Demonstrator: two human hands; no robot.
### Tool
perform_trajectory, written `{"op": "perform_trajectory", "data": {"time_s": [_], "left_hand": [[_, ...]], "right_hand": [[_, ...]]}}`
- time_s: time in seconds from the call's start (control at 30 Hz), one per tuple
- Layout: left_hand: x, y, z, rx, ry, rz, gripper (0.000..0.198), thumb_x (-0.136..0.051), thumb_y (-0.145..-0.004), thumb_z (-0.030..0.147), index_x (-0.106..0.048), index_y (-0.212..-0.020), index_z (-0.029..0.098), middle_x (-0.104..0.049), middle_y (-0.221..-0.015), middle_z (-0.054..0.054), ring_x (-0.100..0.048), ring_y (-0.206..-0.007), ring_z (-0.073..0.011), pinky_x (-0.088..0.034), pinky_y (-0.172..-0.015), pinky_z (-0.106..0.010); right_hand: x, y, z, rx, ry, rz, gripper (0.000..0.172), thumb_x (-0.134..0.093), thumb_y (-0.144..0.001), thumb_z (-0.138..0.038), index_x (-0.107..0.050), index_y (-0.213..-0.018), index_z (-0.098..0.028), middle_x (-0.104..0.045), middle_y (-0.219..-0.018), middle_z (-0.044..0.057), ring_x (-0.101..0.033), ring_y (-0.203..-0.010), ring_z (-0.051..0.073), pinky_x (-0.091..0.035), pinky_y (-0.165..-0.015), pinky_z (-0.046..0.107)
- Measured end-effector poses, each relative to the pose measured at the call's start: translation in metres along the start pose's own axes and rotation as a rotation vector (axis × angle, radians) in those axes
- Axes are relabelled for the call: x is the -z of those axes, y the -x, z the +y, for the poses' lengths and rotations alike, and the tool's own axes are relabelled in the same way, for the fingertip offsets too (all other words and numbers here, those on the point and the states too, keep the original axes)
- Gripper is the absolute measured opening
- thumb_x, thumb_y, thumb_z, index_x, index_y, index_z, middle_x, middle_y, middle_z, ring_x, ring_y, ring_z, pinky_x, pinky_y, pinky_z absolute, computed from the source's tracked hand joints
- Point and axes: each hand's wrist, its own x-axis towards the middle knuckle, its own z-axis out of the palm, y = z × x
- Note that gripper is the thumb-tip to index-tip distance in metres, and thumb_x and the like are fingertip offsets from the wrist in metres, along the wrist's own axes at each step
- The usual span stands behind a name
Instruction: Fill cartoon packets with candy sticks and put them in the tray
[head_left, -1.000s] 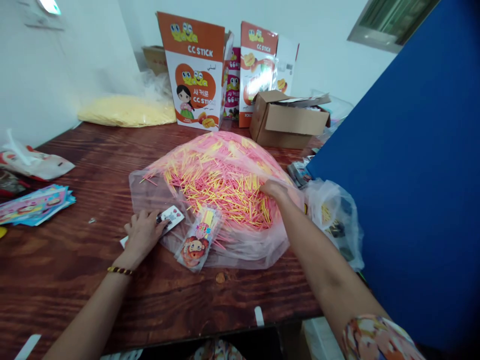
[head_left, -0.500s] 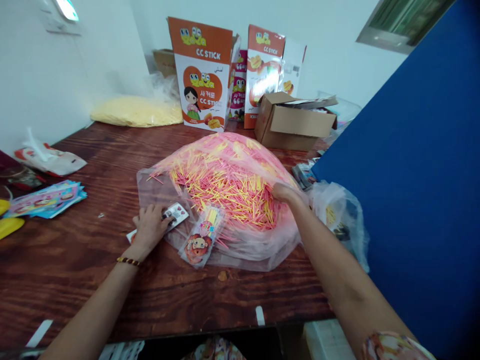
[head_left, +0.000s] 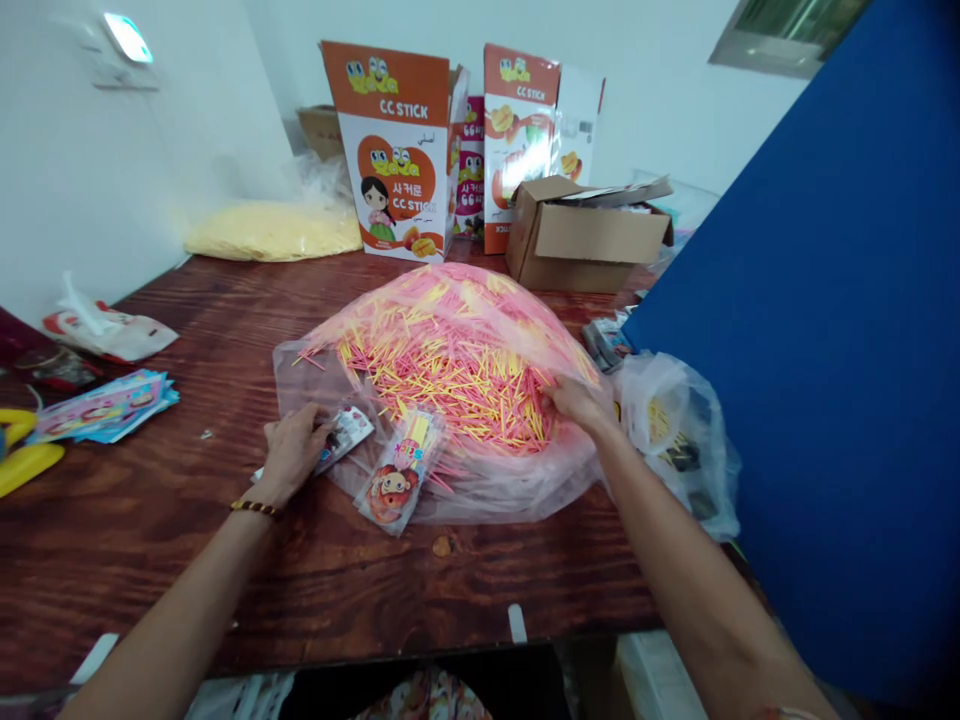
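Note:
A large clear plastic bag (head_left: pixel 495 505) lies open on the table, heaped with thin pink and yellow sticks (head_left: pixel 450 385). At the right side of the heap is my right hand (head_left: pixel 576 402), its fingers closed around some of the sticks, fingertips partly hidden. My left hand (head_left: pixel 294 448) is curled over a small printed packet (head_left: pixel 349 430) at the bag's left edge, thumb and fingers gripping it. Between the hands, on the bag's front edge, rests a clear printed packet (head_left: pixel 397 475) with a cartoon figure and yellow sticks inside.
Behind the heap stand printed CC Stick cartons (head_left: pixel 401 160) and an open brown box (head_left: pixel 592 240). A yellow-filled bag (head_left: pixel 274 232) lies back left. On the left are tissues (head_left: pixel 112 330), blue-pink packets (head_left: pixel 109 405) and a yellow handle (head_left: pixel 30 468). A blue panel (head_left: pixel 810 350) borders the right.
My right hand has drawn slightly back from the sticks, so more of it shows. The left hand's spread fingers have curled in on the small packet. The view has shifted slightly.

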Motion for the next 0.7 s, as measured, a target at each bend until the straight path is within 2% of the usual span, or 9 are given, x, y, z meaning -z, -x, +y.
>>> {"op": "perform_trajectory", "data": {"time_s": [0.13, 0.23, 0.37, 0.5, 0.6, 0.7], "left_hand": [[0.002, 0.001, -0.001, 0.012, 0.057, 0.042, 0.025, -0.048, -0.086, 0.039, -0.065, -0.084, 0.020, -0.074, -0.096, -0.010, -0.065, -0.095, -0.0271, -0.042, -0.087, -0.039], [0.000, 0.000, -0.005, 0.003, 0.158, 0.052, 0.029, -0.049, -0.084, 0.042, -0.068, -0.083, 0.021, -0.075, -0.092, -0.008, -0.067, -0.086, -0.0251, -0.046, -0.079, -0.034], [0.000, 0.002, -0.010, -0.002, 0.220, 0.075, 0.038, -0.047, -0.085, 0.044, -0.074, -0.092, 0.019, -0.077, -0.087, -0.008, -0.068, -0.082, -0.0260, -0.049, -0.076, -0.033], [0.003, 0.004, -0.009, 0.008, 0.216, 0.121, 0.043, -0.047, -0.085, 0.042, -0.075, -0.106, 0.017, -0.078, -0.093, -0.010, -0.070, -0.086, -0.0274, -0.050, -0.079, -0.035], [0.013, 0.009, -0.004, -0.019, 0.239, 0.178, 0.039, -0.048, -0.084, 0.040, -0.075, -0.099, 0.016, -0.077, -0.100, -0.012, -0.069, -0.091, -0.0276, -0.050, -0.084, -0.036], [0.033, 0.018, 0.012, 0.006, 0.444, 0.251, 0.033, -0.055, -0.080, 0.041, -0.073, -0.093, 0.015, -0.075, -0.096, -0.010, -0.067, -0.087, -0.0254, -0.051, -0.082, -0.036]], "right_hand": [[-0.006, 0.014, 0.006, 0.109, -0.099, 0.007, 0.018, -0.046, -0.086, -0.020, -0.051, -0.068, -0.019, -0.064, -0.068, 0.003, -0.057, -0.063, 0.013, -0.047, -0.061, 0.023], [-0.015, 0.031, 0.006, 0.174, -0.339, -0.107, 0.019, -0.051, -0.085, -0.033, -0.046, -0.072, -0.021, -0.062, -0.068, 0.000, -0.057, -0.063, 0.012, -0.049, -0.062, 0.023], [-0.029, 0.059, -0.001, 0.226, -0.636, -0.266, 0.031, -0.062, -0.077, -0.047, -0.044, -0.077, -0.022, -0.060, -0.068, -0.003, -0.057, -0.060, 0.013, -0.049, -0.061, 0.026], [-0.042, 0.081, -0.008, 0.335, -0.641, -0.292, 0.033, -0.059, -0.081, -0.051, -0.044, -0.078, -0.023, -0.058, -0.063, -0.004, -0.055, -0.059, 0.013, -0.047, -0.061, 0.027], [-0.048, 0.091, -0.008, 0.407, -0.539, -0.286, 0.034, -0.055, -0.086, -0.053, -0.045, -0.075, -0.023, -0.057, -0.063, -0.003, -0.055, -0.061, 0.013, -0.047, -0.065, 0.027], [-0.051, 0.098, -0.007, 0.453, -0.443, -0.281, 0.033, -0.049, -0.091, -0.050, -0.046, -0.075, -0.022, -0.056, -0.066, -0.003, -0.053, -0.061, 0.012, -0.046, -0.064, 0.026]]}}
